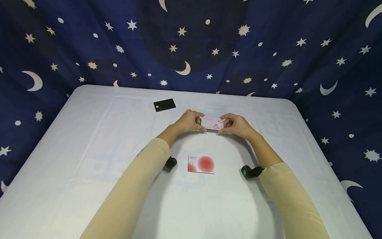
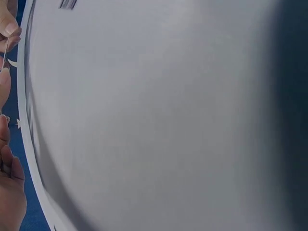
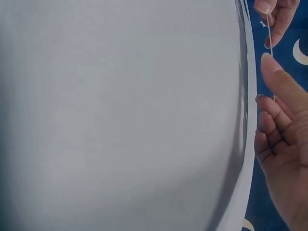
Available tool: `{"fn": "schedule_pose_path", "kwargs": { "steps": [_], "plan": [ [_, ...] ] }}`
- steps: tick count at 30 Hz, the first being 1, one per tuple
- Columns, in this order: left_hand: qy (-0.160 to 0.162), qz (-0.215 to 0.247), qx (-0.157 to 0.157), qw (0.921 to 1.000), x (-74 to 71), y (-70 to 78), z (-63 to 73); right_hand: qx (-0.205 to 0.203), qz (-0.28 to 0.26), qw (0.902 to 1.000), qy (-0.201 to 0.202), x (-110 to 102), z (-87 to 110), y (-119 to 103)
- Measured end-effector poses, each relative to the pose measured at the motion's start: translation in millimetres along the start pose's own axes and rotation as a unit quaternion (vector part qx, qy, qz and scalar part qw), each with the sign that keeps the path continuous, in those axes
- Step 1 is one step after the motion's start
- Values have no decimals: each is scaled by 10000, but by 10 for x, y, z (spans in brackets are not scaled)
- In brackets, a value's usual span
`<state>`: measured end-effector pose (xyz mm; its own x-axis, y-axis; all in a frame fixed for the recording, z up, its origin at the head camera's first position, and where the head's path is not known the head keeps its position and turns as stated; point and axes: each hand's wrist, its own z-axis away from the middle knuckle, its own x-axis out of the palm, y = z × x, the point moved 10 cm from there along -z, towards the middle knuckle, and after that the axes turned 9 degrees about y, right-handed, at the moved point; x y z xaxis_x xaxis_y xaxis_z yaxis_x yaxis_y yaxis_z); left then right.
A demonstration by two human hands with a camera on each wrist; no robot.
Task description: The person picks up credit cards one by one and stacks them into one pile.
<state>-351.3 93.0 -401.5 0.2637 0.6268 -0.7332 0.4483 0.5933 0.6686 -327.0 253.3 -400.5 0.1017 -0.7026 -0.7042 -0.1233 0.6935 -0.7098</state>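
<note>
Both hands hold one pale pink card by its two short ends, above the white table in the head view. The left hand pinches its left end between thumb and fingers. At the opposite end, the right hand grips it the same way. Seen edge-on in the right wrist view, the card is a thin line between the hands. Nearer the person, a white card with red circles lies flat on the table. A black card marked VIP lies behind and left of the hands.
A white cloth covers the table, whose rounded far edge meets a dark blue curtain with moons and stars. Black wrist cameras, one at the left cuff and one at the right cuff, hang low over the cloth.
</note>
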Motion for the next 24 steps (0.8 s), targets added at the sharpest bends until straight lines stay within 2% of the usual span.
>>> {"fn": "schedule_pose_path", "kwargs": {
  "steps": [4,9,17,24],
  "plan": [
    [-16,81,-11,10000,-54,1,47,6,27,10000,-44,9,22,-67],
    [32,35,148,9999,-130,30,137,-103,162,9998,-36,17,51,-187],
    [310,105,359,9988,-255,80,319,-369,296,9989,-16,27,104,-359],
    [447,-232,471,9976,-352,147,445,-631,295,9975,94,30,175,-489]
  ]
}}
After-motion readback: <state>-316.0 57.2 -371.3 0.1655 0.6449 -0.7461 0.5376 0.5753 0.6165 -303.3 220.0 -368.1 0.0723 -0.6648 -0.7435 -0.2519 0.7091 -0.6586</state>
